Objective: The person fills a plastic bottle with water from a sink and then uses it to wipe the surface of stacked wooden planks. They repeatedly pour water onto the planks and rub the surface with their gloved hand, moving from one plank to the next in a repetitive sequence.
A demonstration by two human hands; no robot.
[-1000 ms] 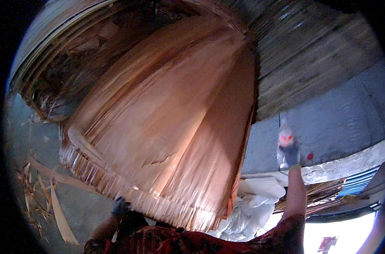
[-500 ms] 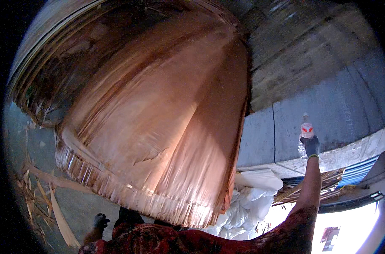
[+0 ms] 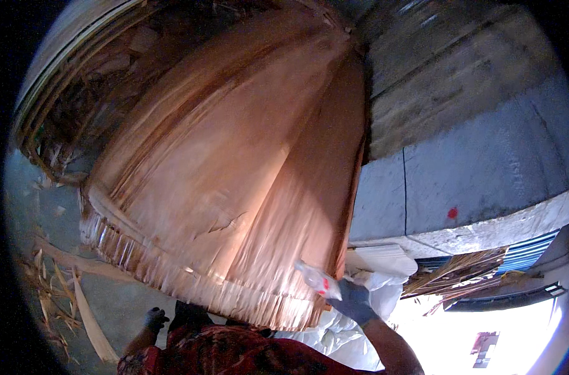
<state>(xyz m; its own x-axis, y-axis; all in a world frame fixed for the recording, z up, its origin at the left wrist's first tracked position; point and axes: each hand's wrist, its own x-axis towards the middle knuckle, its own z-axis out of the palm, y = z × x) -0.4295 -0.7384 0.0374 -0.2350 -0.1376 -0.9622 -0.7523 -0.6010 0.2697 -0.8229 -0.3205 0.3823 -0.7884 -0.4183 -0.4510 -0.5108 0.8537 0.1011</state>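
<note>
My right hand [image 3: 353, 301], in a grey glove, is closed around a clear plastic bottle [image 3: 317, 279] with red marks on it. The bottle is tilted, its narrow end pointing up and left over the front right corner of a tall stack of reddish-brown wood veneer sheets [image 3: 234, 169]. My left hand [image 3: 155, 317], in a dark glove, hangs low beside the near left edge of the stack. Its fingers are loosely bent and somewhat apart, and nothing shows in them.
Right of the stack runs a grey concrete wall [image 3: 434, 181] with a red spot [image 3: 452, 213] on it. White plastic sheeting [image 3: 387, 294] bunches near the front right corner. Veneer scraps [image 3: 87, 319] litter the floor at left. Thin wooden strips [image 3: 459, 272] lie beyond the wall's ledge.
My right hand has swung back from the wall, left and toward me, bringing the bottle over the stack corner. The red spot on the wall now shows. My left hand has shifted slightly.
</note>
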